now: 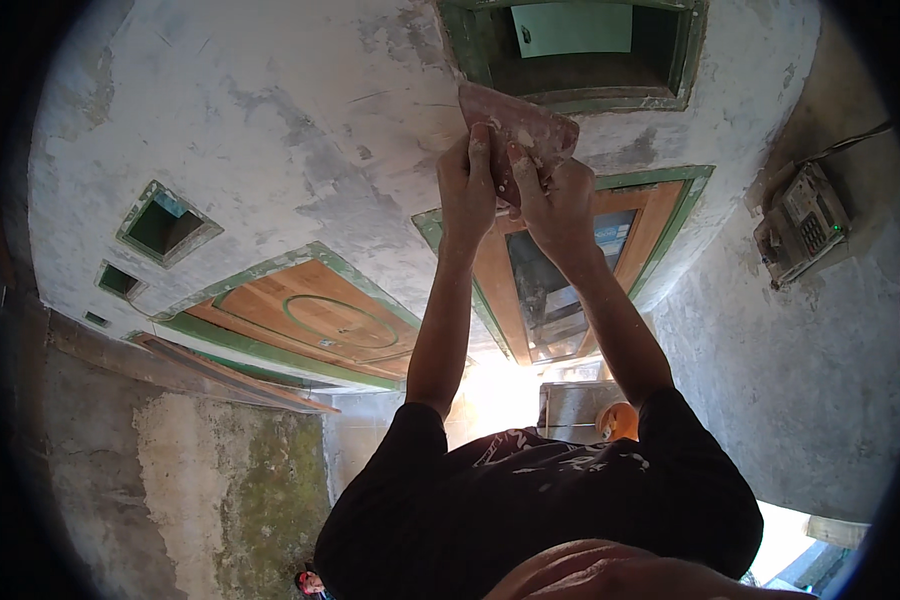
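Note:
A reddish-brown flat sheet [530, 122], dusty and much like sandpaper, is pressed against the patchy white and grey plaster wall [360, 170], just below a green-framed opening [625, 102]. My left hand [467, 188] grips its lower left part, thumb on the face toward me. On its lower right part my right hand [558, 195] is closed, thumb also on the near face. Both arms reach up, with the hands close together. Pale dust covers the fingers. Fingers behind the sheet are hidden.
A wood and glass window [625, 240] in a green frame sits below my hands. Leftward are a wooden door [320, 310] and small square openings [170, 222]. An electricity meter [808, 225] with a keypad hangs on the right wall. Part of another person [310, 581] shows at lower left.

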Action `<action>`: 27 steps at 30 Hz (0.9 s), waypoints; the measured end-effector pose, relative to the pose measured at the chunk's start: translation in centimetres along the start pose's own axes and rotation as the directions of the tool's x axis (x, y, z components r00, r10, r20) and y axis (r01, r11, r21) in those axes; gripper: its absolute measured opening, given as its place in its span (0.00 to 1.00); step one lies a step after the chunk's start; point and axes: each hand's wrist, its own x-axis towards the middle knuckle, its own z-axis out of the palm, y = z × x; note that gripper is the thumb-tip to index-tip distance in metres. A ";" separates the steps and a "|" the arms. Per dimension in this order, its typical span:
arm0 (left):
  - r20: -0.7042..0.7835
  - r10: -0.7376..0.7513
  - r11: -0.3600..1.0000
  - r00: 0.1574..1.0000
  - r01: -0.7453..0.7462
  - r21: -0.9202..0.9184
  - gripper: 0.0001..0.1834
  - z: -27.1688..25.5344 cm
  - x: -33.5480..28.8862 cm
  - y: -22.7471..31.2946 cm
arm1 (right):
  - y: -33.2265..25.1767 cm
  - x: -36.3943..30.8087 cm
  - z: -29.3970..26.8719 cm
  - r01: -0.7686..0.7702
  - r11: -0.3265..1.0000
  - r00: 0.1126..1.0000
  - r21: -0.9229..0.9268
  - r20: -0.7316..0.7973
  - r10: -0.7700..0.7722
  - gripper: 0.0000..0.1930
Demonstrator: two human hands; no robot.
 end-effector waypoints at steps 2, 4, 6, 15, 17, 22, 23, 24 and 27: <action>0.019 0.063 0.996 0.998 -0.064 0.067 0.19 -0.5 -0.1 0.4 | -0.6 0.0 0.0 -0.013 0.999 0.999 -0.033 0.029 0.014 0.09; 0.007 0.084 0.992 0.996 -0.085 0.094 0.17 -0.7 -0.6 1.0 | -0.9 0.2 0.0 0.163 0.968 0.986 -0.190 0.065 -0.153 0.08; -0.004 0.106 0.987 0.994 -0.105 0.123 0.16 -1.2 -1.2 1.3 | -1.2 0.0 0.0 0.200 0.948 0.980 -0.249 0.071 -0.188 0.12; 0.067 0.296 0.908 0.953 -0.302 0.291 0.23 -1.7 -2.7 2.7 | -1.2 0.0 0.7 0.267 0.868 0.963 -0.419 0.080 -0.258 0.22; 0.192 0.425 0.753 0.885 -0.463 0.468 0.38 -1.7 -2.8 2.3 | -1.3 -0.1 1.1 0.278 0.868 0.959 -0.413 0.072 -0.273 0.23; 0.136 0.380 0.801 0.915 -0.399 0.446 0.39 -1.2 -2.3 2.5 | -2.6 1.2 1.5 0.279 0.864 0.957 -0.419 0.048 -0.285 0.17; 0.132 0.414 0.791 0.901 -0.428 0.438 0.38 -1.2 -2.0 2.9 | -3.0 1.6 1.4 0.281 0.864 0.956 -0.419 0.047 -0.289 0.17; 0.127 0.447 0.781 0.886 -0.455 0.428 0.37 -1.2 -1.8 3.1 | -3.2 1.9 1.3 0.283 0.869 0.955 -0.405 0.039 -0.292 0.17; 0.145 0.428 0.777 0.892 -0.445 0.445 0.37 -1.1 -2.1 2.8 | -2.8 1.7 1.1 0.282 0.873 0.956 -0.398 0.042 -0.290 0.16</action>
